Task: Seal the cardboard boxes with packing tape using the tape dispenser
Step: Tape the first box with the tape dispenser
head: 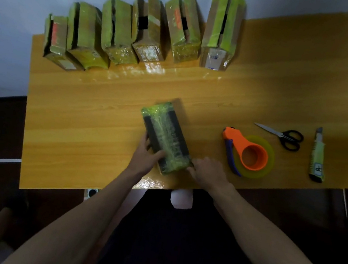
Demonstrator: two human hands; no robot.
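Left hand (148,154) grips the taped box (166,137) on the desk (81,118); right hand (204,172) pinches its near corner. Press edges flat; tape dispenser (248,155) lies just right.

Tabletop (81,118): glossy wood-grain laminate. Boxes (149,27): brown cardboard under shiny, wrinkled tape. Dispenser (252,154): smooth orange plastic.

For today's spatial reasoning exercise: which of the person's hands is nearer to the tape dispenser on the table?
Right. The right hand touches the near end of the small box, just left of the tape dispenser. The left hand holds the box's far side, farther away.
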